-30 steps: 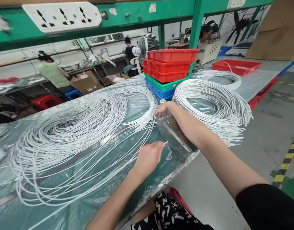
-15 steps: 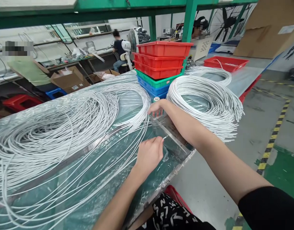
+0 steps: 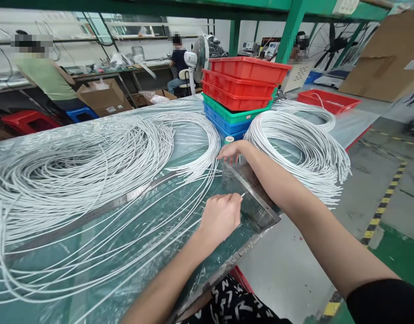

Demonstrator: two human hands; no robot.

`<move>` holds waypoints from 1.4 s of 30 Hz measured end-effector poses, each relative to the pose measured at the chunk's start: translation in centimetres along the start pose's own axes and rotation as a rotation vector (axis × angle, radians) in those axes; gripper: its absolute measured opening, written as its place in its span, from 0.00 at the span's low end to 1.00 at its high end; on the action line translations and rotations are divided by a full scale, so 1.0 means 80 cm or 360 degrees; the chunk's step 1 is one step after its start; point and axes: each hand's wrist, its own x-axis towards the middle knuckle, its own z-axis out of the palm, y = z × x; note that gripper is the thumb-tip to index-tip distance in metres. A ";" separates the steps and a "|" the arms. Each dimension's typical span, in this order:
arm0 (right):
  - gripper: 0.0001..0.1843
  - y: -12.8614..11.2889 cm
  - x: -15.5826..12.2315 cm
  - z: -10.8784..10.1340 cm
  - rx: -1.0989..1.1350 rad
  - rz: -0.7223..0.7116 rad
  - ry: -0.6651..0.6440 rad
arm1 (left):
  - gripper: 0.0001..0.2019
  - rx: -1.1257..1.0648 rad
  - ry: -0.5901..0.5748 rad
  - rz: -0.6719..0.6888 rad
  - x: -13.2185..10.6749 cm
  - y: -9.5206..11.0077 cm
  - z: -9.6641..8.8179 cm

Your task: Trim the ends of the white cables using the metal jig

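My left hand (image 3: 220,218) is closed in a pinch on the end of a white wire (image 3: 242,195), beside a metal angle plate (image 3: 252,198) at the table's corner. My right hand (image 3: 234,150) reaches over the plate's far end, fingers curled down onto the ends of the white wire strands (image 3: 193,168). A large loose coil of white wire (image 3: 75,180) spreads over the plastic-covered table (image 3: 159,243) to the left. A long steel ruler (image 3: 102,209) lies across the table under the strands.
A second white wire coil (image 3: 304,144) lies right of my arm, with a stack of red, green and blue trays (image 3: 244,94) behind it. A red tray (image 3: 326,100) sits farther back. Other people work at benches behind. The table edge drops to grey floor on the right.
My left hand has closed tighter on the wire end and shifted slightly toward the metal plate. My right hand stays on the strand ends. The camera view has tilted a little.
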 end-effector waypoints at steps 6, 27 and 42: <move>0.39 0.002 0.005 0.000 0.0009 0.0029 -0.0004 | 0.15 -0.0016 -0.0015 -0.0004 0.001 -0.002 0.001; 0.39 0.005 0.009 -0.001 0.0021 -0.0003 -0.0022 | 0.16 -0.0034 -0.0009 -0.0026 -0.001 0.002 0.000; 0.36 0.005 0.006 -0.002 0.0020 0.0009 -0.0033 | 0.14 -0.0042 0.0007 -0.0002 -0.003 0.004 0.001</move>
